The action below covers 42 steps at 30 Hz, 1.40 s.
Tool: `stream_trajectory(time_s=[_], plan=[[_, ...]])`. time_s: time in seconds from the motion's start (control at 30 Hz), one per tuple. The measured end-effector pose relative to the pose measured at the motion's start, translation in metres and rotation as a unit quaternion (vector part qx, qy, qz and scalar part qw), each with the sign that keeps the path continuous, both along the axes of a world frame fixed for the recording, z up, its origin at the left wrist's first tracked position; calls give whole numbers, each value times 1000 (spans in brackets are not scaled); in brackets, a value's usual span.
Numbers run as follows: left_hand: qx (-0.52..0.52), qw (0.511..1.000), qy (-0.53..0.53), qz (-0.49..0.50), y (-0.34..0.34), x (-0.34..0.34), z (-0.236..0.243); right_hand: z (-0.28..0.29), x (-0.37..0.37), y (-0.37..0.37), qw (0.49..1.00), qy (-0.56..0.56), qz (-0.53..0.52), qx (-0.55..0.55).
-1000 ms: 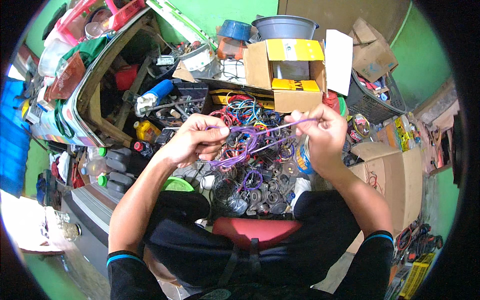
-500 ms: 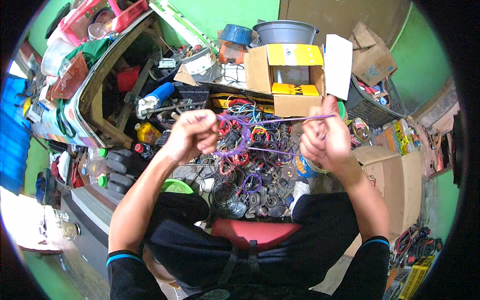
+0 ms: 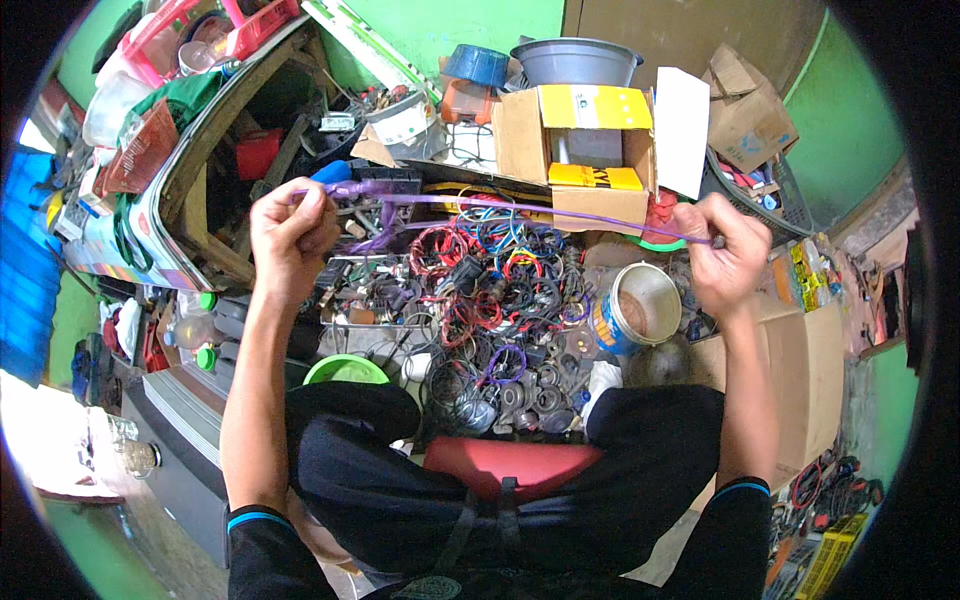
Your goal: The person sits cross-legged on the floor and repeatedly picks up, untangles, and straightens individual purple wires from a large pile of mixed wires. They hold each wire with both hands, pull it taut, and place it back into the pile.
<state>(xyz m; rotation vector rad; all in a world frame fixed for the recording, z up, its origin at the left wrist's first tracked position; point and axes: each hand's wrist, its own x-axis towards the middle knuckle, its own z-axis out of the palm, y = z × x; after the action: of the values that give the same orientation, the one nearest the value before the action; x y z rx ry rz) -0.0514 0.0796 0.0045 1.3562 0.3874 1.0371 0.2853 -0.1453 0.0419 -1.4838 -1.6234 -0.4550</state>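
A thin purple cable (image 3: 480,203) stretches across in front of me between my two hands. At the left, my left hand (image 3: 292,238) is closed round a bunched part of it, and loose loops dangle beside the fingers. My right hand (image 3: 728,255) is closed in a fist on the cable at the other side, with a short end poking out by the thumb. Below the cable lies a tangled heap of coloured wires (image 3: 490,265), red, blue, black and yellow. A separate purple coil (image 3: 505,364) rests lower in the heap, among round dark metal parts (image 3: 540,398).
A white-and-blue bucket (image 3: 648,300) stands below my right hand. Past the heap is an open cardboard box (image 3: 600,208) with yellow flaps, a grey basin (image 3: 577,63) behind it. A green bowl (image 3: 345,370) sits near my left knee. Another cardboard box (image 3: 800,370) stands at the right.
My hands have moved apart, the left one to the left and up, the right one to the right. The purple cable is drawn out longer, its loops now beside my left hand.
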Motion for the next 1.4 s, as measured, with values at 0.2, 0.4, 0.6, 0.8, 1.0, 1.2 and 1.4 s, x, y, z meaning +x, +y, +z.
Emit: stream_trajectory(time_s=[0.2,0.4,0.6,0.8,1.0,1.2,1.4], plan=[[29,997,65,12,-15,7,-6,8,13,5,712,656,148,202],[67,988,71,118,27,-19,-13,-1,31,-7,997,54,-59,8],[66,988,95,99,23,-17,-17,-12,58,-7,884,424,75,183],[12,984,48,169,55,-53,-29,9,45,-31,946,238,95,-198],[39,981,96,165,44,-56,-31,-9,71,-23,918,342,-4,203],[-2,970,30,241,68,-86,-39,-2,77,-48,986,139,-72,64],[17,973,48,224,64,-86,-40,3,88,-46,789,580,33,202]])
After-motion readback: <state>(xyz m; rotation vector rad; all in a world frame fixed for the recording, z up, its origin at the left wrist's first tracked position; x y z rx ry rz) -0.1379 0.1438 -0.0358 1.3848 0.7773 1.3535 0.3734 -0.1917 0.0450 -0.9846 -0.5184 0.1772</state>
